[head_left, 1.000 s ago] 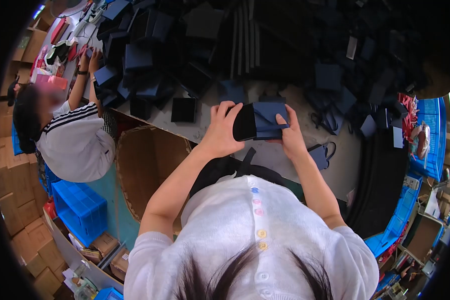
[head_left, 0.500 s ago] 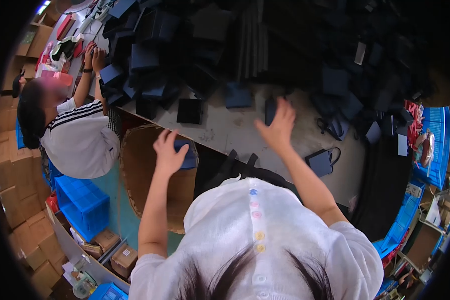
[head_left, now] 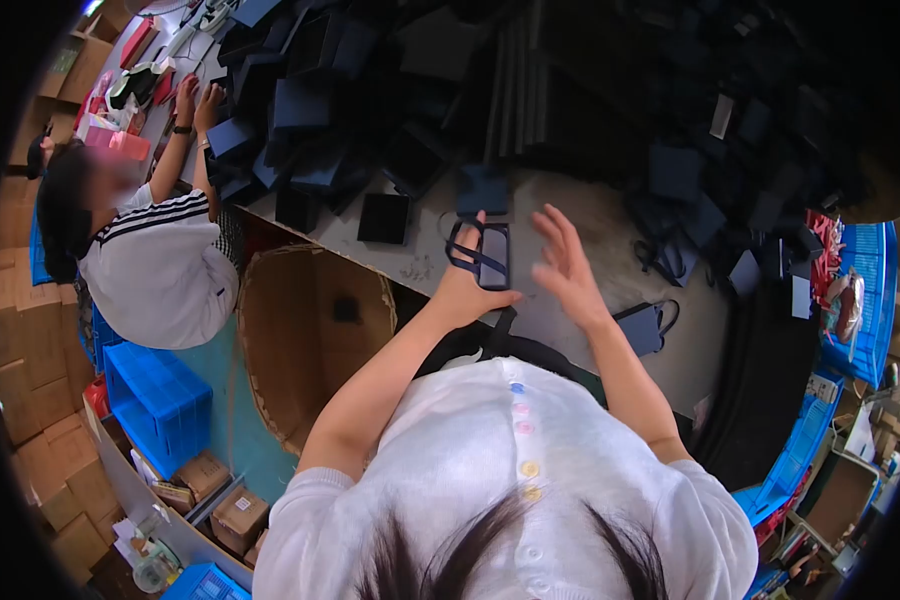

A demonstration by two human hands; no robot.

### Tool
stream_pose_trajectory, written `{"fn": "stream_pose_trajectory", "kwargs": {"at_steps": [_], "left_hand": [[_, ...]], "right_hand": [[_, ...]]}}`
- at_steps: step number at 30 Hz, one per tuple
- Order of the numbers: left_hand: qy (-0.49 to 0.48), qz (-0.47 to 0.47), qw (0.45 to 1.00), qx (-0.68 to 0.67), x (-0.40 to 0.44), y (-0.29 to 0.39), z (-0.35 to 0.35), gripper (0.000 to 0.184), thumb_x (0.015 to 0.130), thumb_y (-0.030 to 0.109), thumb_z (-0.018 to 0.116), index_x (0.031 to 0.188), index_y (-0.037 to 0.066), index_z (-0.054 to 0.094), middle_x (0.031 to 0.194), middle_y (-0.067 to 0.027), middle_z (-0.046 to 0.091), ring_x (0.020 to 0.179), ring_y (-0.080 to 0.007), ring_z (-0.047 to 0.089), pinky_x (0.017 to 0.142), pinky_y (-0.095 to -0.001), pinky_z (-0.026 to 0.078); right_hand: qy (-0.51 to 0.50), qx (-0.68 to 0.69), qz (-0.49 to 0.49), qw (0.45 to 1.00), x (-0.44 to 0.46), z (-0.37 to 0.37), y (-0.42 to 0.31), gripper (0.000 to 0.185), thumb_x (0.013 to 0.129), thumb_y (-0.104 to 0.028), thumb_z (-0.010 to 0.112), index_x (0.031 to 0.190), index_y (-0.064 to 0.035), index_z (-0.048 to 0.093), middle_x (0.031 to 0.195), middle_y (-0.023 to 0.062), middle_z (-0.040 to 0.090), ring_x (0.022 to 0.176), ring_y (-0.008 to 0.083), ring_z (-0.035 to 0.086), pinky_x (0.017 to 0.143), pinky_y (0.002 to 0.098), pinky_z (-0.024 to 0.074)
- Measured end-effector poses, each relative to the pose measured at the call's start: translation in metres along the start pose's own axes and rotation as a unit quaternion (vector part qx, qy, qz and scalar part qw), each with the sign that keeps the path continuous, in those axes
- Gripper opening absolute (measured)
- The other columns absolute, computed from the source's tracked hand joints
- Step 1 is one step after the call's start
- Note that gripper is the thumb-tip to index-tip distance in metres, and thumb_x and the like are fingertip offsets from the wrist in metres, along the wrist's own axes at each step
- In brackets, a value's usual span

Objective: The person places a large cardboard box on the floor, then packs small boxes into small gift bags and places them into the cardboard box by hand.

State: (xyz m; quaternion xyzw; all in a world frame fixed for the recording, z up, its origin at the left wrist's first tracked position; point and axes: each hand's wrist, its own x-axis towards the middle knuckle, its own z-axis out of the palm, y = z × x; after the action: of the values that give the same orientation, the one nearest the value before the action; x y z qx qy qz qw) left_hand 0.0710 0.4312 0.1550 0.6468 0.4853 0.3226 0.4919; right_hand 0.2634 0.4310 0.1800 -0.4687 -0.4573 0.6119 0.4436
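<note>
1. Stacked cardboard boxes (head_left: 32, 400) line the far left as I watch through the head view
2. Next to them I see a seated co-worker (head_left: 160, 285) in white, both hands (head_left: 208, 108) at the table (head_left: 610, 205); a blue crate (head_left: 160, 410) stands below
3. Further right, an open cardboard bin (head_left: 315, 345) stands against the table's near edge
4. Dark blue boxes (head_left: 305, 105) heap across the table's back, and a black box (head_left: 383, 218) lies near its front edge
5. My wearer's left hand (head_left: 457, 296) grips a small navy bag (head_left: 493, 255), its straps looping over the fingers; I cannot tell whether it touches the table
6. Just beside it, the right hand (head_left: 567, 268) is open, fingers spread, holding nothing
7. Rightward, another strapped bag (head_left: 642, 326) lies on the table, with a blue basket (head_left: 863, 300) beyond
</note>
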Motion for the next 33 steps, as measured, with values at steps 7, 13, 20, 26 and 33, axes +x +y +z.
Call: {"fn": "stream_pose_trajectory", "kwargs": {"at_steps": [7, 13, 20, 26, 33], "left_hand": [[0.041, 0.057, 0.980, 0.187, 0.000, 0.011, 0.023, 0.123, 0.055, 0.020, 0.086, 0.146, -0.001, 0.007, 0.136, -0.0250, 0.031, 0.125, -0.0422, 0.032, 0.104, -0.0461, 0.034], [0.153, 0.094, 0.980, 0.085, -0.002, 0.014, 0.017, 0.125, 0.054, 0.018, 0.088, 0.146, -0.002, 0.006, 0.135, -0.0253, 0.033, 0.123, -0.0432, 0.034, 0.103, -0.0459, 0.034], [0.194, 0.100, 0.943, 0.251, 0.007, -0.029, -0.034, 0.119, 0.055, 0.035, 0.086, 0.146, 0.002, 0.016, 0.149, -0.0220, 0.016, 0.136, -0.0424, 0.018, 0.110, -0.0524, 0.023], [0.040, -0.105, 0.880, 0.462, 0.011, -0.129, -0.099, 0.097, 0.063, 0.021, 0.078, 0.144, 0.009, 0.027, 0.152, -0.0153, 0.013, 0.137, -0.0454, 0.014, 0.108, -0.0600, 0.019], [0.231, -0.139, 0.894, 0.357, -0.003, -0.134, -0.077, 0.102, 0.061, 0.020, 0.077, 0.145, 0.004, 0.021, 0.153, -0.0181, 0.013, 0.138, -0.0462, 0.009, 0.109, -0.0592, 0.018]], "right_hand": [[0.133, -0.366, -0.279, 0.878, 0.030, 0.037, -0.014, 0.029, 0.073, 0.001, 0.060, 0.102, -0.0014, 0.063, 0.103, 0.0165, 0.064, 0.091, 0.0331, 0.063, 0.079, 0.0373, 0.0516], [0.256, -0.063, -0.163, 0.951, 0.051, 0.010, 0.026, 0.021, 0.094, -0.022, 0.053, 0.096, -0.0029, 0.060, 0.095, 0.0054, 0.063, 0.086, 0.0160, 0.058, 0.075, 0.0297, 0.0473], [0.164, 0.253, 0.156, 0.941, 0.046, -0.015, 0.062, 0.034, 0.094, -0.031, 0.056, 0.114, -0.0039, 0.060, 0.100, 0.0038, 0.064, 0.087, 0.0157, 0.061, 0.077, 0.0302, 0.0509], [0.174, 0.208, 0.150, 0.951, 0.037, -0.043, 0.057, 0.033, 0.096, -0.028, 0.051, 0.116, -0.0035, 0.059, 0.104, 0.0052, 0.064, 0.092, 0.0164, 0.061, 0.083, 0.0294, 0.0497], [0.188, 0.168, 0.148, 0.956, 0.025, -0.047, 0.058, 0.035, 0.095, -0.029, 0.052, 0.117, -0.0022, 0.059, 0.104, 0.0037, 0.063, 0.093, 0.0149, 0.059, 0.083, 0.0286, 0.0480]]}}
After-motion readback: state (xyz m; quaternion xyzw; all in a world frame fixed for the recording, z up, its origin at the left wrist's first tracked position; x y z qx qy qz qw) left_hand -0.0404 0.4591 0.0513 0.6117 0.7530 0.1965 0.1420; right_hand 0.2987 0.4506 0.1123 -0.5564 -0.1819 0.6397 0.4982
